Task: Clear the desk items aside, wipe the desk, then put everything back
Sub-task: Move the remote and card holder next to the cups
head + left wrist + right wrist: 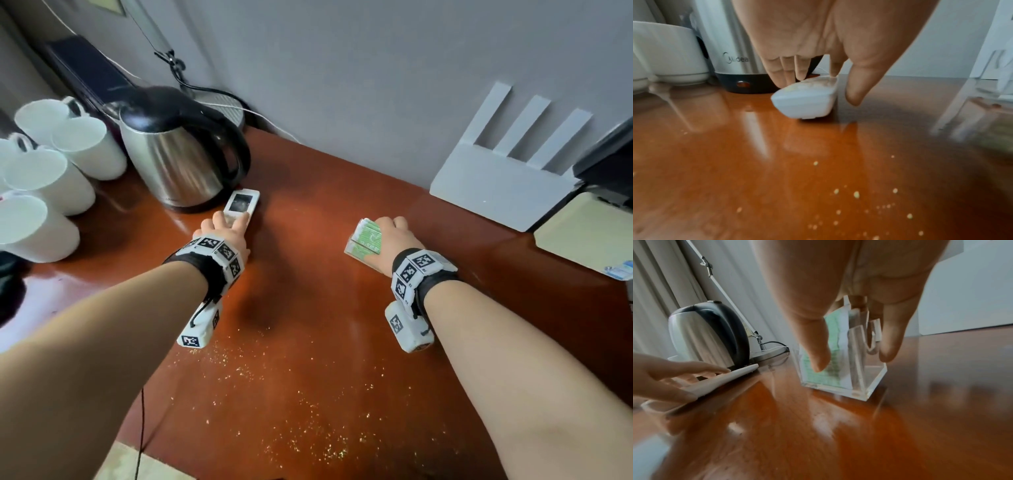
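A white remote (242,202) lies on the glossy brown desk (308,301) just in front of the steel kettle (178,161). My left hand (230,223) grips its near end, fingers along the left edge and top, thumb at the right edge (853,97). A clear acrylic box (363,240) of green packets stands at centre right. My right hand (388,231) grips it from above, the thumb (818,360) on the near face and the fingers (890,352) on the far side. Yellow crumbs (291,394) are scattered over the near desk.
Several white cups (51,178) crowd the left edge beside the kettle. A white router (496,195) with upright antennas leans at the wall on the right, with a cream pad (582,236) next to it. A lamp base (222,106) and cables sit behind the kettle.
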`<state>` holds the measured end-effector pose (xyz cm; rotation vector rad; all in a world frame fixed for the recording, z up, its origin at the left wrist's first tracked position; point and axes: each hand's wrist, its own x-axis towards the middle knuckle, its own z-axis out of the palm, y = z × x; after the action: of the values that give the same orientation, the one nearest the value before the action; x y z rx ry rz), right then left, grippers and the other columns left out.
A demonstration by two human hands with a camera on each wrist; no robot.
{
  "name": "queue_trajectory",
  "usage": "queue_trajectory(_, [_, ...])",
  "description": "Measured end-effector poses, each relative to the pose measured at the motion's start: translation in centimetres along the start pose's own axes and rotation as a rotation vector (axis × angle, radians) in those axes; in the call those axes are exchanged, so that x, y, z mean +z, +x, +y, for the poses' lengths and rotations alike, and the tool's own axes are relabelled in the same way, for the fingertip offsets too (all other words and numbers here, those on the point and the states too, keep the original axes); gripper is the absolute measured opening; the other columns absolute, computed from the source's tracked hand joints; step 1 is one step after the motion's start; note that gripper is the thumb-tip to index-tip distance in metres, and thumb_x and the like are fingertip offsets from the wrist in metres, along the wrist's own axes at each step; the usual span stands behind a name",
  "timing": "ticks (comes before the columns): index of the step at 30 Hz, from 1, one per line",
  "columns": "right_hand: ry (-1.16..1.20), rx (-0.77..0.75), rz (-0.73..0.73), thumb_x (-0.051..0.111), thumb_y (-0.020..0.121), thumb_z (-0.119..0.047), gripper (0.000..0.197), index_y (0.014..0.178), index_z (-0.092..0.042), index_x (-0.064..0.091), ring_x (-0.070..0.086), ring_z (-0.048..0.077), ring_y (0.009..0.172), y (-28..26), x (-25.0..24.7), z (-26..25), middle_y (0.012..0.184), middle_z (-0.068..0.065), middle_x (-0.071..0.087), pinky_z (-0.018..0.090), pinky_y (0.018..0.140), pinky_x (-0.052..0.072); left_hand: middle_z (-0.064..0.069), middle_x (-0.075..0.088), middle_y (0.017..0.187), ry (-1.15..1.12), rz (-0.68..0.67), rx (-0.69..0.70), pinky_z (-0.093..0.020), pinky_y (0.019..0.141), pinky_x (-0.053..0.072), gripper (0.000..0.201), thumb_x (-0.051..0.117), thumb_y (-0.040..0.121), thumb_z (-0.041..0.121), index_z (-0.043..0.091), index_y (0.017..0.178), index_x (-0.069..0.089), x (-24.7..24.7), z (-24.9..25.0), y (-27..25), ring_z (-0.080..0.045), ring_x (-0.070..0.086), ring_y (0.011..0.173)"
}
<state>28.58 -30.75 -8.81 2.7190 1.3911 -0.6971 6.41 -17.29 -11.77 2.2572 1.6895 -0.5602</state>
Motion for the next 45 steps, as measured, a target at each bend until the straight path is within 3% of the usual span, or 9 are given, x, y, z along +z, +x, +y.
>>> queue_trajectory(4, [-0.005, -0.016, 0.011, 0.066, 0.081, -0.036, 0.061, 0.129, -0.013, 0.036, 0.052, 0.028, 0.111, -1.3, -1.0, -0.9, 0.128, 0.010, 0.037, 0.042, 0.093, 0.048, -0.011, 0.025, 0.144, -0.074, -0.027, -0.027, -0.043, 0.110, 0.025, 0.072, 0.049, 0.095, 0.032, 0.045, 0.147, 0.001, 0.1, -0.8, 0.4, -0.029, 0.027, 0.131])
queue_trajectory(8, [-0.013, -0.048, 0.027, 0.067, 0.080, -0.038, 0.063, 0.130, -0.014, 0.035, 0.055, 0.026, 0.106, -2.9, -1.8, -2.9, 0.127, 0.007, 0.038, 0.039, 0.089, 0.050, -0.012, 0.033, 0.135, -0.203, 0.033, -0.014, -0.042, 0.108, 0.027, 0.067, 0.048, 0.093, 0.022, 0.048, 0.145, 0.014, 0.6, -2.4, 0.1, -0.030, 0.032, 0.126])
queue_trajectory(12, [-0.040, -0.067, 0.031, 0.068, 0.078, -0.038, 0.065, 0.130, -0.015, 0.036, 0.058, 0.023, 0.097, -4.7, -1.8, -6.6, 0.126, 0.006, 0.040, 0.036, 0.080, 0.051, -0.010, 0.033, 0.136, -0.229, 0.044, 0.066, -0.042, 0.108, 0.031, 0.059, 0.044, 0.095, 0.025, 0.045, 0.145, 0.020, 0.5, -5.4, -1.8, -0.030, 0.033, 0.125])
queue_trajectory(16, [-0.047, -0.123, 0.026, 0.066, 0.080, -0.039, 0.063, 0.130, -0.015, 0.036, 0.058, 0.023, 0.098, -6.0, -0.9, -12.1, 0.126, 0.005, 0.039, 0.037, 0.083, 0.052, -0.010, 0.036, 0.134, -0.258, 0.137, 0.095, -0.040, 0.105, 0.033, 0.052, 0.044, 0.096, 0.026, 0.041, 0.142, 0.027, 0.4, -10.7, -3.9, -0.029, 0.036, 0.122])
queue_trajectory(24, [0.026, -0.131, 0.005, 0.067, 0.081, -0.031, 0.058, 0.128, -0.016, 0.038, 0.056, 0.026, 0.106, -5.9, 2.9, -22.2, 0.127, 0.005, 0.039, 0.042, 0.092, 0.049, -0.008, 0.032, 0.135, -0.287, 0.159, -0.026, -0.041, 0.103, 0.031, 0.067, 0.046, 0.086, 0.003, 0.034, 0.140, 0.023, 1.0, -20.2, -4.5, -0.027, 0.032, 0.125])
queue_trajectory(29, [0.118, -0.109, 0.027, 0.067, 0.082, -0.027, 0.055, 0.128, -0.014, 0.039, 0.057, 0.028, 0.104, -4.5, 5.0, -26.3, 0.128, 0.007, 0.037, 0.042, 0.091, 0.048, -0.009, 0.036, 0.130, -0.310, 0.222, -0.050, -0.038, 0.098, 0.034, 0.058, 0.046, 0.089, 0.008, 0.028, 0.139, 0.026, 1.7, -21.5, -2.7, -0.028, 0.036, 0.120])
queue_trajectory(37, [0.174, -0.150, 0.028, 0.061, 0.085, -0.017, 0.058, 0.136, -0.020, 0.034, 0.056, 0.030, 0.102, -3.3, 7.3, -29.0, 0.133, 0.008, 0.034, 0.037, 0.087, 0.047, -0.010, 0.032, 0.133, -0.311, 0.199, -0.025, -0.037, 0.100, 0.035, 0.051, 0.047, 0.094, 0.015, 0.027, 0.138, 0.027, 3.1, -22.5, -1.4, -0.029, 0.036, 0.122])
queue_trajectory(42, [0.111, -0.165, 0.042, 0.061, 0.085, -0.014, 0.058, 0.136, -0.022, 0.034, 0.058, 0.028, 0.101, -3.0, 6.9, -28.7, 0.135, 0.006, 0.033, 0.037, 0.087, 0.050, -0.010, 0.018, 0.145, -0.237, 0.096, 0.046, -0.038, 0.106, 0.032, 0.068, 0.056, 0.088, 0.012, 0.030, 0.142, 0.020, 3.0, -23.4, -1.2, -0.029, 0.030, 0.130])
queue_trajectory(45, [0.033, -0.146, 0.032, 0.061, 0.086, -0.019, 0.055, 0.135, -0.023, 0.036, 0.053, 0.029, 0.111, -2.8, 6.7, -28.6, 0.135, 0.006, 0.036, 0.040, 0.093, 0.048, -0.007, 0.012, 0.150, -0.170, 0.080, 0.116, -0.037, 0.108, 0.030, 0.072, 0.058, 0.086, 0.012, 0.031, 0.144, 0.020, 2.6, -24.1, -1.5, -0.028, 0.024, 0.135])
